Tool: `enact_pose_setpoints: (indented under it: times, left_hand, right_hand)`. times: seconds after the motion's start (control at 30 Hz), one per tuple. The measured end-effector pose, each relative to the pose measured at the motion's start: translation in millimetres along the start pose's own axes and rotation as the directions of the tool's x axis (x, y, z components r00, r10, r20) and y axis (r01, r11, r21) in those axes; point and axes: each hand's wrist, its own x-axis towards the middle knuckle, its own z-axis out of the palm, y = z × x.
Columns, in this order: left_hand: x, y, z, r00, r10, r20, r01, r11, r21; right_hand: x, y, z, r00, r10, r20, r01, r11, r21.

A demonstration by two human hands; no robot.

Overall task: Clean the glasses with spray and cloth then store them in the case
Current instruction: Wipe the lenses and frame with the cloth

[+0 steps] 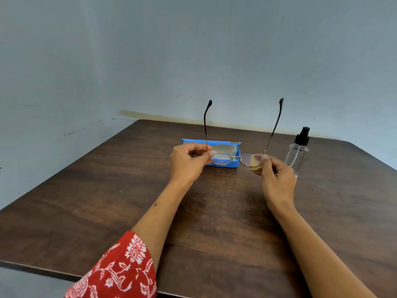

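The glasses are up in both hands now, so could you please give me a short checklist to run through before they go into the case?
1. Grip: left hand and right hand each pinch an end of the glasses frame: ok.
2. Temples folded for storing: both stand open, pointing up: not ok.
3. Case open and in reach: lid up, right behind the glasses: ok.
4. Lenses clean: smears too fine to see: cannot tell.
5. Cloth at hand: a yellowish piece shows at the right hand, behind the lens: ok.
6. Spray bottle out of the way: upright on the table, right of the right hand: ok.
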Motion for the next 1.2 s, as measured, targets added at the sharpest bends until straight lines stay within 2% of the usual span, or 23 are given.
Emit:
enact_pose_setpoints:
  times: [0.13,0.23,0.3,0.37,0.53,0.7,0.87,1.0,1.1,1.2]
  left_hand:
    - [0,7,-1,0.982,-0.174,0.068,0.184,0.965,-0.186]
    - [0,11,-2,0.934,-0.304,0.186,0.354,0.852,-0.385]
    - [1,12,-3,0.912,-0.332,0.242,0.408,0.801,-0.439]
    - [1,12,-3,0.9,-0.339,0.273,0.43,0.789,-0.438]
    - [1,10,-1,0.889,-0.345,0.301,0.429,0.857,-0.285]
    - [1,4,0,0.898,-0.345,0.273,0.396,0.904,-0.162]
    - [-1,6,1,0.916,-0.3,0.265,0.346,0.926,-0.149]
    - [-2,8,2,0.955,-0.223,0.197,0.262,0.943,-0.207]
    - [-1,8,1,0.968,-0.217,0.127,0.243,0.938,-0.247]
    - [-1,9,2,0.969,-0.228,0.092,0.245,0.931,-0.272]
  right_hand:
    - [0,-3,-3,0.999,0.045,-0.012,-0.043,0.99,0.135]
    - [3,-2,-3,0.99,0.143,-0.003,-0.137,0.955,0.262]
    - [6,0,-3,0.979,0.203,0.005,-0.194,0.923,0.332]
    - [7,0,-3,0.968,0.251,0.008,-0.233,0.887,0.399]
    - [9,-2,-5,0.953,0.303,0.005,-0.261,0.811,0.523]
    - [8,-3,-6,0.951,0.309,0.003,-0.262,0.803,0.536]
    - [7,-5,-5,0.946,0.323,0.016,-0.283,0.8,0.528]
    - [7,-4,-4,0.914,0.404,0.046,-0.358,0.748,0.558]
    - [6,2,-1,0.905,0.423,0.054,-0.396,0.788,0.471]
    - [-1,4,5,0.937,0.348,0.004,-0.33,0.884,0.331]
